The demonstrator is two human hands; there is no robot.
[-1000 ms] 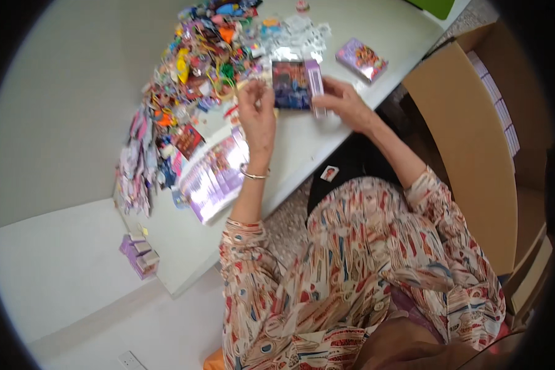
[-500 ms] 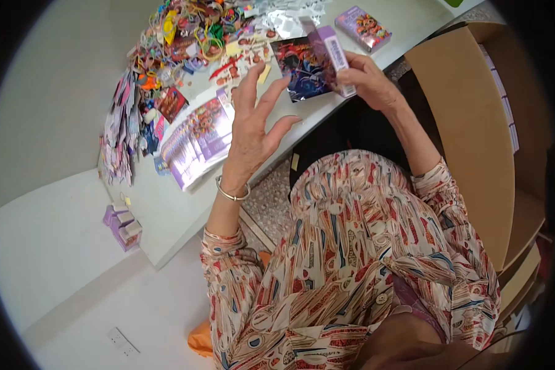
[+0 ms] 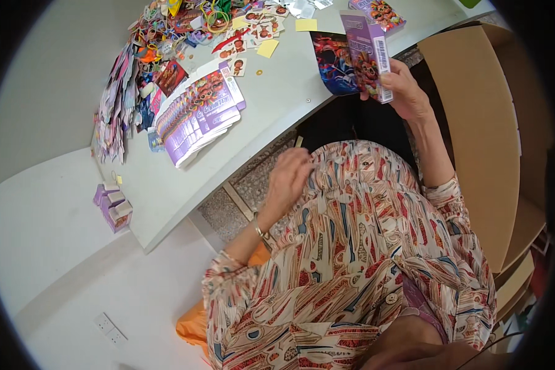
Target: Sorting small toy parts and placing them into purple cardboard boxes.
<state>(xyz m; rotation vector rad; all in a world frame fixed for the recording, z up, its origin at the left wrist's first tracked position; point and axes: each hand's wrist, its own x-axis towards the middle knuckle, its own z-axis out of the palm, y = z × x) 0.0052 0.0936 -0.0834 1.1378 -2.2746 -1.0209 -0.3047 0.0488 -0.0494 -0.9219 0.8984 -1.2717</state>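
My right hand (image 3: 406,92) grips a purple printed carton (image 3: 367,58) by its narrow side, fingers wrapped behind and thumb in front. A dark glossy printed packet (image 3: 334,65) sits against the carton's left side; whether the same fingers pinch it I cannot tell. My left hand (image 3: 288,182), blurred and with a bracelet at the wrist, is off the table, close to my shirt front. On the table, a fanned stack of flat purple cartons (image 3: 200,117) lies to the left. Another purple printed box (image 3: 381,13) lies at the far edge, behind the held one.
A heap of coloured bands and trinkets (image 3: 166,43) covers the far left of the table (image 3: 271,111). Small stickers (image 3: 262,28) and yellow paper slips (image 3: 267,49) lie near it. A large open cardboard box (image 3: 468,123) stands at my right. Purple cartons (image 3: 113,206) sit beyond the left edge.
My left hand has drawn back from above the table toward my shirt. My right hand has moved right with the carton, and the dark packet has moved with it.
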